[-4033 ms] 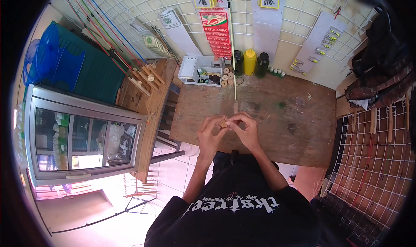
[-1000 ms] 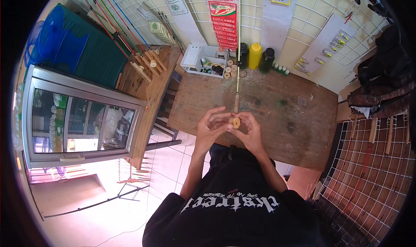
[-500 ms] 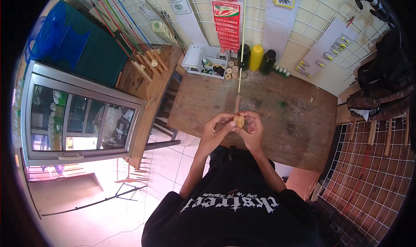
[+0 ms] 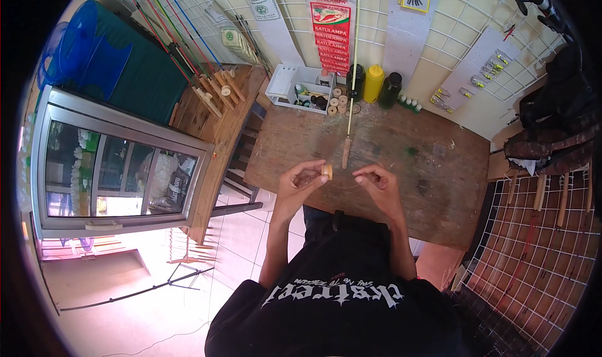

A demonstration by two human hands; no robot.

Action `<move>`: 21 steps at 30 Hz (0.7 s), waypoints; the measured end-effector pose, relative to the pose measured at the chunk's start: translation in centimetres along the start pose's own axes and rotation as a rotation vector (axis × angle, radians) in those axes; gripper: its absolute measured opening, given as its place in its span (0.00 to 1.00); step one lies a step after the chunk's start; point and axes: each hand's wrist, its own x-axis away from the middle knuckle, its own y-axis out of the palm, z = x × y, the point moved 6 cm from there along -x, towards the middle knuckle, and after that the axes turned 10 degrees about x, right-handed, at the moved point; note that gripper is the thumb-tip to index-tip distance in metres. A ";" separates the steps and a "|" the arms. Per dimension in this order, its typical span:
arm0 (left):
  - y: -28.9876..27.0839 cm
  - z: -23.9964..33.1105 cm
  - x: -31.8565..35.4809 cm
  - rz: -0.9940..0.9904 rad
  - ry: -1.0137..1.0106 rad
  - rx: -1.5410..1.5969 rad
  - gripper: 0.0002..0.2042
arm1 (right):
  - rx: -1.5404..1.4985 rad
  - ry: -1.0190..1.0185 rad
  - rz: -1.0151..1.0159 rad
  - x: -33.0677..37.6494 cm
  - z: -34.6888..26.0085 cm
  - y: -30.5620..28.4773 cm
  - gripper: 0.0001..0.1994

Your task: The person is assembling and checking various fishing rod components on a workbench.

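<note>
One tan spool (image 4: 327, 171) is gripped by the left hand (image 4: 302, 181) above the bench (image 4: 433, 194); a faint strand (image 4: 345, 188), apparently drawn off already, reaches the right hand (image 4: 380, 183), fingertips pinched together; rod (image 4: 346, 151) lying untouched beyond; spool not yet set down.

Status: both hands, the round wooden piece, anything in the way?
Left hand pinching round wooden piece, roughly edge-on to camera. Right hand apart from it, grip unclear. Rod handle beyond both hands, touching neither.

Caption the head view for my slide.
Left hand pinches a small round spool at a wooden table; right hand apart.
</note>
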 end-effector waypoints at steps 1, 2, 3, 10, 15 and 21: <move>-0.3 0.0 0.1 0.002 0.001 -0.001 0.17 | 0.147 -0.021 0.031 0.0 -0.2 -0.8 0.08; -0.7 -0.2 0.1 0.002 0.017 0.012 0.17 | 0.146 -0.022 0.030 -0.1 0.0 -1.4 0.08; -0.9 -0.2 0.2 0.003 0.034 0.025 0.18 | 0.222 -0.008 0.093 -0.1 0.2 -2.6 0.09; -1.0 -0.1 0.1 0.002 0.044 0.017 0.19 | 0.639 -0.112 0.639 0.5 -3.0 -5.9 0.17; -0.8 0.0 0.2 0.003 0.100 0.003 0.19 | 0.448 -0.180 0.442 -0.1 -3.5 -3.1 0.19; -0.5 0.1 0.2 -0.010 0.110 0.003 0.19 | 0.219 -0.124 -0.100 -0.3 -3.4 3.3 0.14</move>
